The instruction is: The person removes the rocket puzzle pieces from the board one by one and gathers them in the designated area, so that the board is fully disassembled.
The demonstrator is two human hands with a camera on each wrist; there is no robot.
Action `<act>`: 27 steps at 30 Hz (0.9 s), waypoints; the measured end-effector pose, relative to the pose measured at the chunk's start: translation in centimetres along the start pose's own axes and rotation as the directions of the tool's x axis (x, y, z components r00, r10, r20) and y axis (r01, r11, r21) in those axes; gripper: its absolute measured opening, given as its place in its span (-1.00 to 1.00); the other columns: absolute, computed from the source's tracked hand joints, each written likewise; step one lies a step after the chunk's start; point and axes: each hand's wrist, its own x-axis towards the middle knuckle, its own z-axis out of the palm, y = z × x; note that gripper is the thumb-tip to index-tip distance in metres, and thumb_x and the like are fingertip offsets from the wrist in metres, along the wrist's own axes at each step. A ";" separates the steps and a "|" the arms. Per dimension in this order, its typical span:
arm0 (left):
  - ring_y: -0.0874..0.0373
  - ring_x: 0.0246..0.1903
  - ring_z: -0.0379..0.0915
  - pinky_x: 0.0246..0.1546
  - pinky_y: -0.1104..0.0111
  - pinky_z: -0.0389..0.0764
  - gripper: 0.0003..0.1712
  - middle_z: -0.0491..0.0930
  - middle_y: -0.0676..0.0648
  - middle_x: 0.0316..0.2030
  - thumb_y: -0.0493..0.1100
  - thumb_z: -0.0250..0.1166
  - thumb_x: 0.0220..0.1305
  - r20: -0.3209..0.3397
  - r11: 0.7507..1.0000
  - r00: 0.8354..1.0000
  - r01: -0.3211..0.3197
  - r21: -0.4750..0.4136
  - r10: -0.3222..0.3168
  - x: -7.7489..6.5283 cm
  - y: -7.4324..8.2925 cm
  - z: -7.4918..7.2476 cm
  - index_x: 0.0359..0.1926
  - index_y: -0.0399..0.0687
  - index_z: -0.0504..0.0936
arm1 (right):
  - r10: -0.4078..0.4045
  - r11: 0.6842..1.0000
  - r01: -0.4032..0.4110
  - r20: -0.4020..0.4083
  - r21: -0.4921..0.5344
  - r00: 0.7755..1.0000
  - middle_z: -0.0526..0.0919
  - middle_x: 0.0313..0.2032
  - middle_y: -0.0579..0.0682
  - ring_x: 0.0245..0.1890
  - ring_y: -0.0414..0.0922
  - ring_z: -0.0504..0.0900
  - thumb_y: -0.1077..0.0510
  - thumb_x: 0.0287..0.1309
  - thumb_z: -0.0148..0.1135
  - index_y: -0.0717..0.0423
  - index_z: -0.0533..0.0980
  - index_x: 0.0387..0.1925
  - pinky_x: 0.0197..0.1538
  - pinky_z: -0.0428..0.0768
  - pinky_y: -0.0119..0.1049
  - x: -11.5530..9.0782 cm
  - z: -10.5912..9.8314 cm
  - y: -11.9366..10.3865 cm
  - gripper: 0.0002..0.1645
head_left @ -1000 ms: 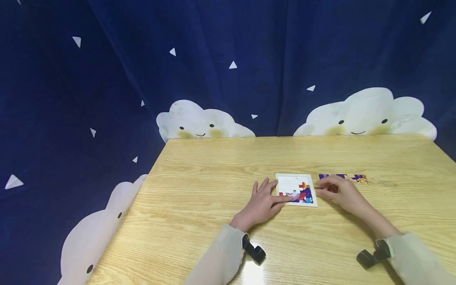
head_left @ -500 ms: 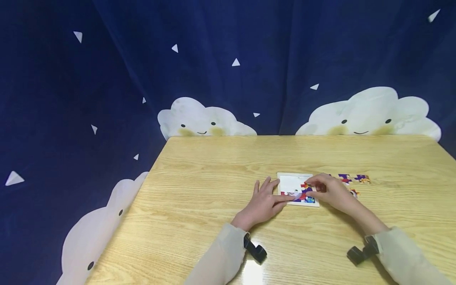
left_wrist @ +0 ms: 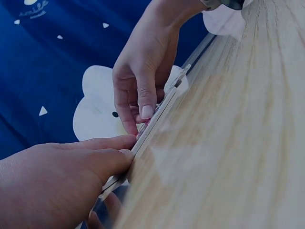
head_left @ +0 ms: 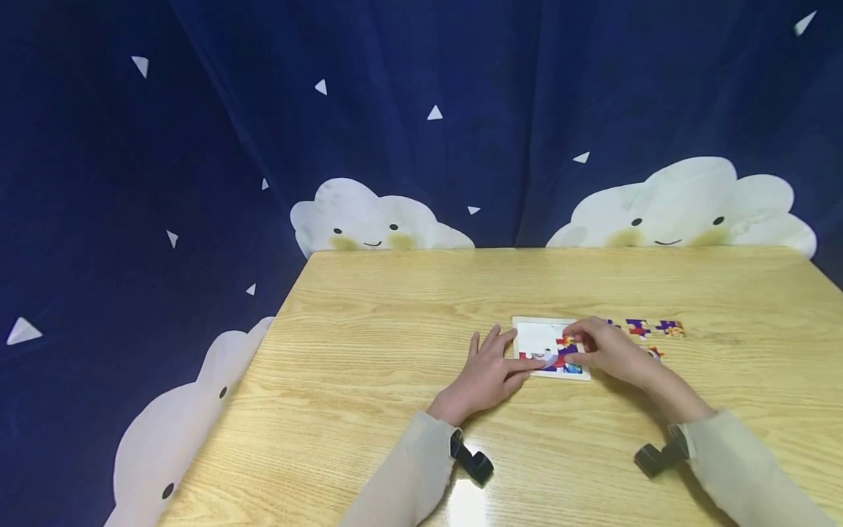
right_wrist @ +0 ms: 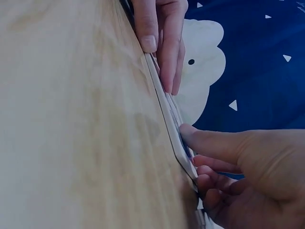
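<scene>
A white puzzle frame (head_left: 540, 320) lies on the table, with joined colourful pieces (head_left: 550, 357) along its lower and right parts and bare white backing at upper left. My left hand (head_left: 484, 377) rests at the frame's left side, fingers spread, its straight index finger lying on the pieces at the bottom. At the right edge my right hand (head_left: 612, 351) pinches a puzzle piece (head_left: 578, 346) between thumb and index finger, low over the pieces; the hand covers most of it. In the right wrist view, the right thumb (right_wrist: 190, 136) presses close at the frame's rim.
Several loose puzzle pieces (head_left: 637, 327) lie on the table to the right of the frame, one (head_left: 655, 353) partly behind the right hand. A wooden table (head_left: 369, 329) extends around them. Behind hangs a dark blue curtain (head_left: 369, 58) with clouds and white triangles.
My right hand has moved left from beside the frame onto its right edge, bringing the puzzle piece there, uncovering loose pieces behind it. My left hand has stayed in place.
</scene>
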 end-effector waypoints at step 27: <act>-0.22 0.52 -0.06 0.43 -0.27 0.00 -0.62 0.14 -0.10 0.50 0.12 0.01 0.49 0.016 1.000 1.000 0.022 0.001 -0.022 0.0 0.0 -0.1 0.24 0.64 0.46 | -0.084 0.996 0.083 -0.049 -0.020 0.995 0.36 -0.32 0.05 -0.34 -0.17 0.28 0.29 0.05 0.42 0.25 0.37 -0.01 -0.37 0.33 -0.43 -0.3 0.2 -1.0 -0.50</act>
